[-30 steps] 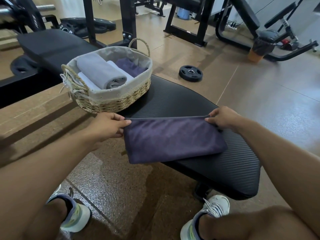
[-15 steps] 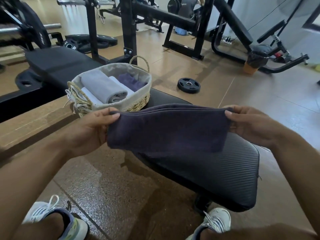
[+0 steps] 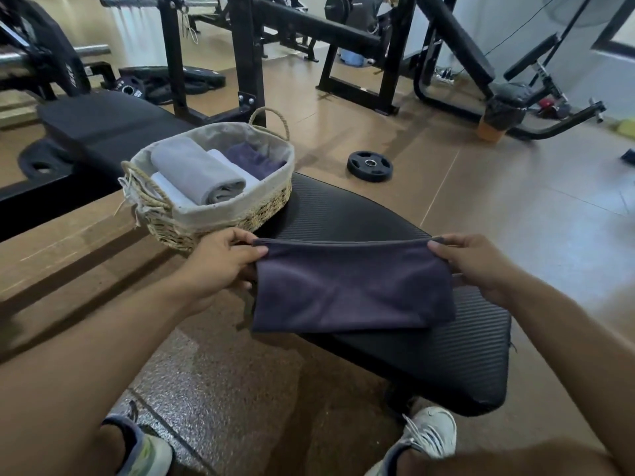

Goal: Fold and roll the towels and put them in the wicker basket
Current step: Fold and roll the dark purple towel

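Note:
A folded dark purple towel [image 3: 350, 286] hangs over the black ribbed bench pad [image 3: 446, 359], its lower edge touching the pad. My left hand [image 3: 220, 262] pinches its top left corner and my right hand [image 3: 470, 262] pinches its top right corner. The wicker basket [image 3: 223, 218] with a grey cloth lining stands on the far end of the pad, just beyond my left hand. Inside it lie a rolled grey towel [image 3: 196, 170], a white towel [image 3: 237, 166] and a purple towel [image 3: 254, 159].
A black weight plate [image 3: 369, 165] lies on the brown floor beyond the bench. A second black bench [image 3: 103, 121] and rack uprights [image 3: 247, 56] stand behind the basket. More gym machines fill the back right. My shoes [image 3: 429, 438] rest below the pad.
The towel was lifted off the pad and held up spread between both hands, and now it comes down again with its lower edge on the pad. The camera tilted up.

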